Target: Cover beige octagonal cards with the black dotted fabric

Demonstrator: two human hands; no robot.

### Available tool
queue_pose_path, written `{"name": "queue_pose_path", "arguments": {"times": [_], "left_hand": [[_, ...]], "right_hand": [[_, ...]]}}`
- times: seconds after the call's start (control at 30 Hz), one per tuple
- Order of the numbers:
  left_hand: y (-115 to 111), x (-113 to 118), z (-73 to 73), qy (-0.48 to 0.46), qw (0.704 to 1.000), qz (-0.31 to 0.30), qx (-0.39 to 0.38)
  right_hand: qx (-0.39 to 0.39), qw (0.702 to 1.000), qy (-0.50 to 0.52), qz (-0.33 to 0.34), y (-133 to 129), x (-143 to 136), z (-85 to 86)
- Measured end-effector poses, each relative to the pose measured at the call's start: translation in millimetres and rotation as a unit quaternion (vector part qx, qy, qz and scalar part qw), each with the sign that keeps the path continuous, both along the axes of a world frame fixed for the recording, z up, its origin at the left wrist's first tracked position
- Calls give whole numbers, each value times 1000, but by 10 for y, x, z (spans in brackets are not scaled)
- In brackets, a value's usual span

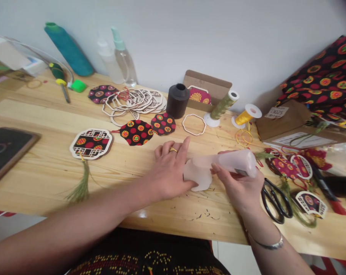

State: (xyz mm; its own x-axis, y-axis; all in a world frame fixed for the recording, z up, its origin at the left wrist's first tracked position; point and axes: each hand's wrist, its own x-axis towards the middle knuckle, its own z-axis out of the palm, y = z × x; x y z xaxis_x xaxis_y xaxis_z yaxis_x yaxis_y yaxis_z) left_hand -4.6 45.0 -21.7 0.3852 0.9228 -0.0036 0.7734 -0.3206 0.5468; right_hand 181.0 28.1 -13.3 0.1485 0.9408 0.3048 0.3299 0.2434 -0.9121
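Observation:
My left hand point(169, 168) lies spread over the left side of a white scalloped piece point(200, 180) on the table, its thumb touching the lower edge. My right hand point(238, 187) is closed around a translucent, pale squeeze bottle point(237, 161). The bottle is tilted almost level, its narrower end pointing left above the white piece. Whether anything comes out of it I cannot tell. Dark scraps point(204, 215) are scattered just below the piece. Black-handled scissors point(275, 200) rest beside my right wrist.
Patterned panels point(136, 132), a tasselled ornament point(92, 143) and stacked cut-out frames point(141, 101) lie left and behind. A black thread cone point(177, 101), green spool point(224, 106) and yellow spool point(246, 115) stand near the wall. A phone point(9, 152) is far left; a cardboard box point(293, 128) sits right.

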Motion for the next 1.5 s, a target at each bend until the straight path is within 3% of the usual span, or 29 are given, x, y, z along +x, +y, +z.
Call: {"name": "queue_pose_path", "arguments": {"times": [0.17,0.37,0.47,0.53,0.67,0.77,0.9,1.17,1.5], "left_hand": [[4,4,6,-8,1000,-1,-4],[1,3,5,-6,1000,2,23],[-5,-22,62,-33,996,15,83],[-29,-49,100,-57,987,-20,146],[-140,-71,125,-41,947,-155,277],[-226,-42,102,-20,930,-175,322],[-276,0,62,-14,933,-147,329],[-295,29,54,18,947,-149,285],[-301,40,48,26,946,-147,287]], "right_hand": [[-37,994,103,-13,66,52,-44],[-39,999,37,-7,31,-24,7],[-25,1000,16,-3,23,-47,19],[-25,999,19,-7,32,-45,18],[-20,999,32,-15,51,-39,8],[-17,1000,24,-4,46,-45,-14],[-9,1000,-5,16,21,-44,-46],[31,997,-64,39,4,-37,-45],[13,993,-102,61,0,-29,-38]]}}
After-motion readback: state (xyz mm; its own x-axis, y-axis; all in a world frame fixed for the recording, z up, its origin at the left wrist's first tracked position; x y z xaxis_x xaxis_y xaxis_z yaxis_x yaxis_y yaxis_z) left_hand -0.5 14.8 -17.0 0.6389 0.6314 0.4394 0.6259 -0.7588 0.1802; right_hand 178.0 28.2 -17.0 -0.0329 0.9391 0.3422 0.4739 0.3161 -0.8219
